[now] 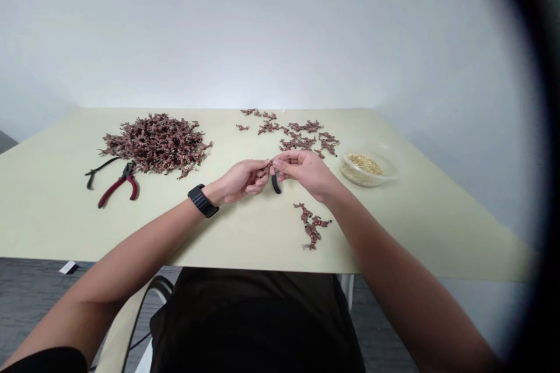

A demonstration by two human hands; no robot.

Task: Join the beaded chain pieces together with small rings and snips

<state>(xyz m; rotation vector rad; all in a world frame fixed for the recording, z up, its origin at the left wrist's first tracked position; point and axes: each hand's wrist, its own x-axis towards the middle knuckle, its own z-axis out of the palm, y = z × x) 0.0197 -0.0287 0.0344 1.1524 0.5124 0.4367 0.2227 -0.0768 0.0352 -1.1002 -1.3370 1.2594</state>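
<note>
My left hand (pixel 247 179), a black watch on its wrist, is closed with its fingertips pinching a small brown figure (pixel 270 165) that is mostly hidden. Against those fingertips, my right hand (pixel 304 170) is also closed in a pinch; what sits in it is too small to make out. Just below the fingers shows a curved black handle (pixel 276 185), its upper end covered by the hands. Nearer to me lies a small cluster of brown animal-like figures (pixel 311 227). More loose brown figures (pixel 300 139) are scattered beyond my right hand.
A large heap of brown figures (pixel 160 143) covers the table's left side. In front of it lie red-handled pliers (pixel 120 185) and a thin black tool (pixel 96 173). To the right stands a clear round tub (pixel 365 179) with small gold-coloured pieces. A wall rises behind the table.
</note>
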